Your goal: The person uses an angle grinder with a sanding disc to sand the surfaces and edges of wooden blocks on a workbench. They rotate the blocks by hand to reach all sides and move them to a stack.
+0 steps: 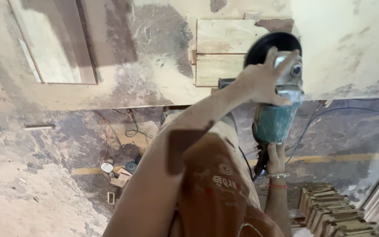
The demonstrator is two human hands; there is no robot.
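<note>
A teal angle grinder [273, 120] with a black disc [266, 44] rests against pale wooden blocks [222, 52] on a dusty workbench [145, 74]. My left hand [264, 81] reaches forward and lies spread over the grinder's metal head, gripping it. My right hand [276, 157], with bangles at the wrist, is closed around the grinder's rear handle below the body. The disc covers the right edge of the blocks. My orange shirt [216, 188] fills the lower middle of the view.
A flat board [53, 39] lies on the bench at the upper left. A black cable [330, 113] trails off right of the grinder. Several stacked wooden blocks [330, 210] stand at the bottom right. Small discs and scraps [119, 173] lie on the sawdust-covered floor.
</note>
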